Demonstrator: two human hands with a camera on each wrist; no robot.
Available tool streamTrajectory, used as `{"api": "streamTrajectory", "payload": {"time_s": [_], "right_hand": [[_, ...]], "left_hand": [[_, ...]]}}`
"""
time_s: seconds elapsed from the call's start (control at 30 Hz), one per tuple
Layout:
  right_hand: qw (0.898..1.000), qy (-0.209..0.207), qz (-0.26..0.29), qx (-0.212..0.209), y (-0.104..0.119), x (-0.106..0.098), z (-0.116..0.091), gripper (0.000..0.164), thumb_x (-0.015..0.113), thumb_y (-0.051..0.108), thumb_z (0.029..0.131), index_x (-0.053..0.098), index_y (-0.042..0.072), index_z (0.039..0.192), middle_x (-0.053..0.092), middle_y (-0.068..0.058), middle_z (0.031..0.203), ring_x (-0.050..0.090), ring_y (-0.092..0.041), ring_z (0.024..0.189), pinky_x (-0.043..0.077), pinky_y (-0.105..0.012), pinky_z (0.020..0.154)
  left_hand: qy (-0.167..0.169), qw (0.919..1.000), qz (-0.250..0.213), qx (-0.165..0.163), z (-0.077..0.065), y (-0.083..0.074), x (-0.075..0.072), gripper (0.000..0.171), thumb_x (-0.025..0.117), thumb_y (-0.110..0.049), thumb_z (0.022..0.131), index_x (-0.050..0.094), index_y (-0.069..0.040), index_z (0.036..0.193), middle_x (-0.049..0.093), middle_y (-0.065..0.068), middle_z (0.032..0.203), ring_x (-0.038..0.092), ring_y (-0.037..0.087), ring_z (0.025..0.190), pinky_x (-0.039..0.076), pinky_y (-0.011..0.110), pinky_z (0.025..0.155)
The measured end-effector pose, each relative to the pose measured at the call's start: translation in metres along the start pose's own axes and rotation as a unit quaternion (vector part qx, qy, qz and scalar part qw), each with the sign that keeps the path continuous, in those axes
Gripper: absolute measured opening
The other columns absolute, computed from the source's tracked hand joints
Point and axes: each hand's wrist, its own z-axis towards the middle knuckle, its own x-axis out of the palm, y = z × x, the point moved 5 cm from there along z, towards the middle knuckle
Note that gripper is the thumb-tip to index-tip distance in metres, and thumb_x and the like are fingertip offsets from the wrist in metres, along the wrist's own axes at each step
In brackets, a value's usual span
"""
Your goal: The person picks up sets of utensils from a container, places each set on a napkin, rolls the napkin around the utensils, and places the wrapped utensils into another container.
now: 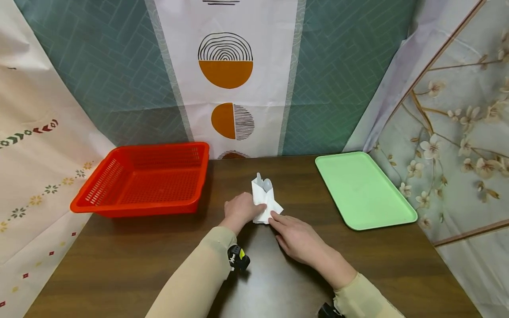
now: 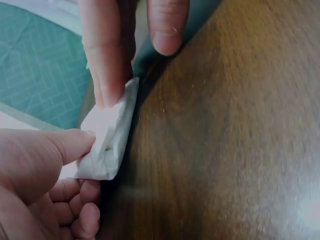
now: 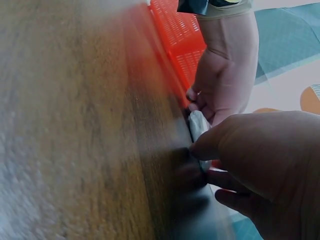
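A folded white paper napkin (image 1: 261,198) is wrapped around translucent plastic utensils (image 1: 265,183) on the table, their rounded ends sticking out at its far end. My left hand (image 1: 241,209) pinches the napkin's left side, thumb (image 2: 75,145) on top and the other fingers curled beneath its edge. From the right, my right hand (image 1: 298,238) presses straight fingertips (image 2: 111,92) onto the napkin's near right part, beside a loose corner that juts out. Its thumb (image 2: 167,30) is held apart from the paper. Most of the utensils' length is hidden inside the wrap.
A red perforated plastic basket (image 1: 191,205) stands at the back left of the dark wooden table (image 1: 119,265). On the right lies a light green tray (image 1: 363,190). Patterned cloths hang behind the table and along both sides.
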Motion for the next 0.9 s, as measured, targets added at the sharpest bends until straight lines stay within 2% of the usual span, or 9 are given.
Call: {"api": "streamTrajectory", "payload": {"time_s": [0.07,0.23,0.37,0.43,0.57,0.67,0.73,0.9], "right_hand": [[1.0,-0.001,0.0,0.002,0.001,0.0,0.001,0.048,0.078,0.013,0.102,0.068,-0.001,0.147,0.062,-0.018,0.157,0.067,-0.032,0.136,0.054,-0.045,0.113],[1.0,-0.002,0.003,0.006,0.002,-0.001,0.002,0.048,0.078,0.012,0.102,0.068,-0.001,0.147,0.062,-0.018,0.157,0.067,-0.032,0.136,0.054,-0.046,0.113],[1.0,0.002,0.006,0.01,0.004,-0.001,0.003,0.048,0.078,0.012,0.102,0.068,0.0,0.147,0.061,-0.018,0.157,0.066,-0.032,0.136,0.054,-0.046,0.112],[1.0,0.002,0.007,0.011,0.005,-0.001,0.003,0.048,0.078,0.012,0.102,0.068,0.0,0.147,0.061,-0.017,0.157,0.067,-0.032,0.136,0.055,-0.046,0.112],[1.0,0.0,0.014,0.013,0.007,0.0,0.003,0.048,0.078,0.012,0.102,0.068,0.0,0.147,0.062,-0.017,0.157,0.067,-0.032,0.136,0.055,-0.047,0.111],[1.0,0.004,0.018,0.014,0.007,0.001,0.002,0.047,0.077,0.012,0.103,0.068,0.0,0.148,0.061,-0.017,0.158,0.066,-0.032,0.137,0.055,-0.047,0.111],[1.0,0.005,0.02,0.013,0.008,0.0,0.003,0.047,0.077,0.011,0.103,0.068,0.0,0.148,0.061,-0.017,0.158,0.066,-0.033,0.137,0.055,-0.048,0.111],[1.0,0.009,0.013,0.006,0.01,0.0,0.004,0.048,0.077,0.011,0.102,0.068,0.001,0.148,0.062,-0.017,0.157,0.066,-0.033,0.137,0.056,-0.048,0.11]], "left_hand": [[-0.001,0.9999,-0.015,0.008,0.012,0.007,0.01,0.048,0.078,-0.062,0.094,0.079,-0.015,0.1,0.07,-0.001,0.083,0.065,0.025,0.078,0.052,0.054,0.083],[0.024,0.9966,-0.077,0.019,0.023,0.013,0.017,0.038,0.083,-0.053,0.094,0.079,-0.015,0.095,0.068,-0.001,0.078,0.064,0.024,0.072,0.052,0.042,0.064],[0.047,0.9911,-0.121,0.03,0.024,0.015,0.016,0.033,0.086,-0.044,0.094,0.079,-0.012,0.098,0.07,0.001,0.083,0.064,0.023,0.073,0.052,0.038,0.063],[0.057,0.9883,-0.138,0.03,0.015,0.011,0.007,0.032,0.086,-0.039,0.095,0.079,-0.008,0.101,0.071,0.004,0.087,0.064,0.024,0.075,0.054,0.038,0.065],[0.07,0.9808,-0.18,0.028,-0.015,-0.001,-0.019,0.032,0.084,-0.028,0.098,0.078,0.002,0.107,0.071,0.01,0.093,0.063,0.026,0.079,0.056,0.037,0.07],[0.078,0.9748,-0.208,0.024,-0.031,-0.006,-0.033,0.031,0.083,-0.024,0.099,0.077,0.004,0.11,0.071,0.011,0.095,0.064,0.026,0.082,0.057,0.036,0.074],[0.083,0.9708,-0.225,0.017,-0.04,-0.01,-0.04,0.03,0.082,-0.023,0.099,0.077,0.004,0.113,0.072,0.01,0.098,0.064,0.025,0.085,0.057,0.036,0.077],[0.082,0.9647,-0.249,0.025,-0.044,-0.013,-0.043,0.028,0.081,-0.019,0.099,0.077,0.005,0.113,0.071,0.01,0.098,0.063,0.023,0.084,0.055,0.032,0.075]]}}
